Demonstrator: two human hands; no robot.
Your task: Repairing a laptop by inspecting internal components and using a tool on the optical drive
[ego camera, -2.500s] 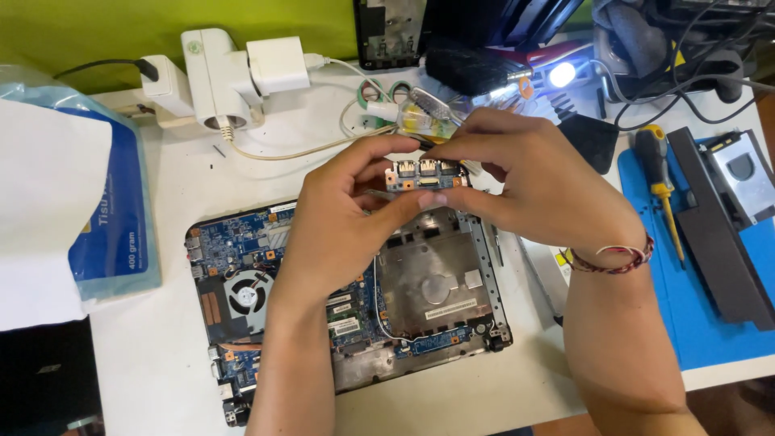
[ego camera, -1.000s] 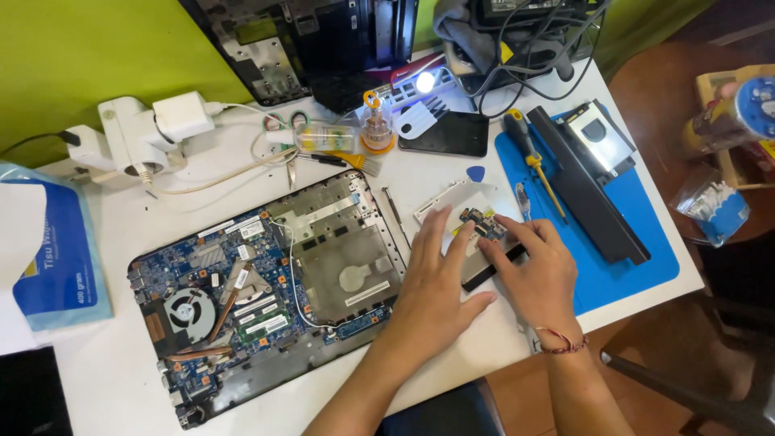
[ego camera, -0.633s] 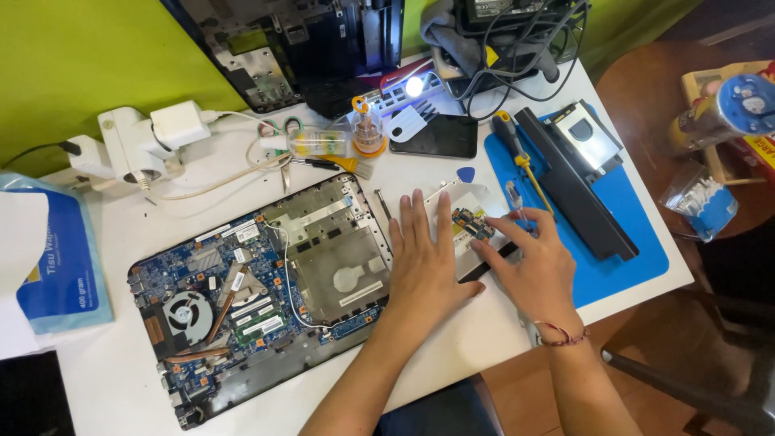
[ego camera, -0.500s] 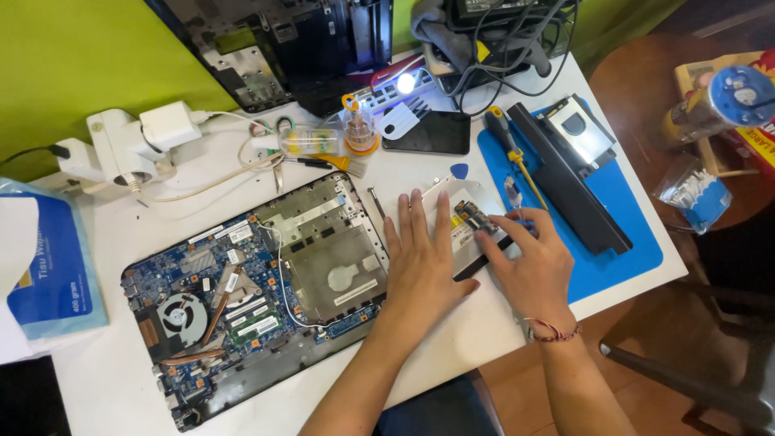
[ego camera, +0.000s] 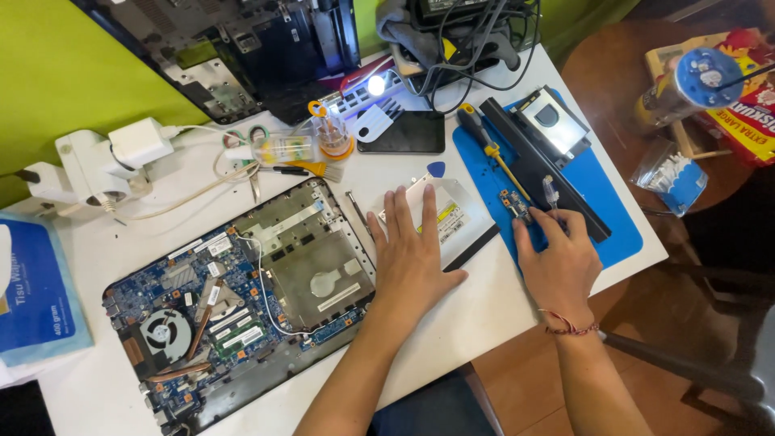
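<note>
1. Since the earlier frames the hands have parted: the small circuit board (ego camera: 514, 205), held by both over the opened laptop (ego camera: 242, 299) before, now lies on the blue mat (ego camera: 581, 210).
2. The right hand (ego camera: 559, 262) rests at the mat's near edge, its fingertips (ego camera: 521, 234) touching the board, gripping nothing firmly.
3. The left hand (ego camera: 414, 254) lies flat and released, palm down, on the silver optical drive (ego camera: 460, 214), which sits on the white table (ego camera: 484, 315) between laptop and mat.
4. A yellow-handled screwdriver (ego camera: 488, 149) and a long black battery (ego camera: 549, 173) lie on the mat beyond the board.
</note>
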